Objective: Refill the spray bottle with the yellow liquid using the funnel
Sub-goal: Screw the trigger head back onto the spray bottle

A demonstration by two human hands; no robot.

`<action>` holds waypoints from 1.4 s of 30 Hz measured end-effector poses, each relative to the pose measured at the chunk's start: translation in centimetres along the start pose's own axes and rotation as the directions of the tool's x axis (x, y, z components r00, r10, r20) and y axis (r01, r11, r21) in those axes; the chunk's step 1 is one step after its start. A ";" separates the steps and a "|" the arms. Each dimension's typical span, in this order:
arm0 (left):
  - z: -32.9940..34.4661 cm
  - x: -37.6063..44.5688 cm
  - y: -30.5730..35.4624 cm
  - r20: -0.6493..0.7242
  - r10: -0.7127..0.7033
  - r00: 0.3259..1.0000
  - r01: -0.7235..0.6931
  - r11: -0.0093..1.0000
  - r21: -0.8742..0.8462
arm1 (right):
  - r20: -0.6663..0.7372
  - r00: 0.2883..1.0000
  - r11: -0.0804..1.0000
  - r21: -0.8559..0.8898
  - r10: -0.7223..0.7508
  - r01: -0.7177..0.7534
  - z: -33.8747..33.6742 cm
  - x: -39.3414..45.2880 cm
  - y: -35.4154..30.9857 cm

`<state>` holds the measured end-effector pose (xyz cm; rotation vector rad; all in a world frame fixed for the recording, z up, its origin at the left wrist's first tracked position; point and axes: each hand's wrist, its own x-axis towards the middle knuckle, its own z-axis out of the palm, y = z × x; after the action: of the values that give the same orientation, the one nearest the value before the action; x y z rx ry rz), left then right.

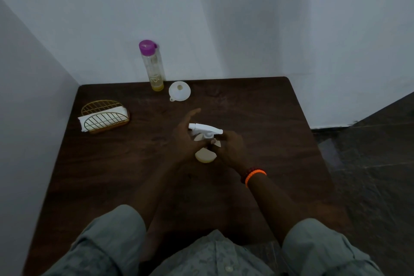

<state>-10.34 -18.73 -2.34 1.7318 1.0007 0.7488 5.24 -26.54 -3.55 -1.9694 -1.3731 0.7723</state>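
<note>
At the centre of the frame, both hands met on the spray bottle [205, 155]: the left hand [187, 139] cupped its body with the fingers loose, and the right hand [230, 149] gripped the neck beneath the white trigger head [205, 129]. The head still sat on. The funnel [179, 91] and the purple-capped bottle [152, 65] of yellow liquid waited untouched, upper centre; nothing appeared poured yet.
</note>
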 end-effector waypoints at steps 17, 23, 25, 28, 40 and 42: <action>0.1 -0.6 -0.8 -0.075 0.038 0.996 -0.038 0.999 0.007 | -0.022 1.000 1.000 0.017 -0.004 0.004 0.2 0.0 0.0; 0.1 -0.9 -0.3 -0.035 0.044 0.998 -0.044 0.999 0.020 | -0.011 1.000 1.000 -0.012 0.015 -0.015 0.0 0.1 -0.3; 0.3 -0.9 -0.2 -0.054 0.035 0.998 -0.034 0.999 0.008 | -0.003 1.000 1.000 0.000 0.011 -0.011 0.0 -0.1 -0.4; 0.5 -1.2 -0.2 -0.082 0.003 0.997 -0.004 1.000 -0.007 | -0.035 0.999 1.000 0.020 0.015 -0.014 0.8 -0.3 -0.6; -0.8 0.1 -0.3 0.042 0.067 0.997 -0.068 0.997 0.037 | -0.123 0.992 0.992 0.125 0.022 -0.006 1.9 -1.1 -0.5; -1.0 0.4 -0.5 0.067 0.076 0.995 -0.079 0.996 0.038 | -0.117 0.993 0.992 0.125 0.013 0.001 2.1 -0.9 -0.4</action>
<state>-11.14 -17.81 -2.41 1.8273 0.9145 0.7204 3.18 -26.95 -4.50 -1.8917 -1.2215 0.7156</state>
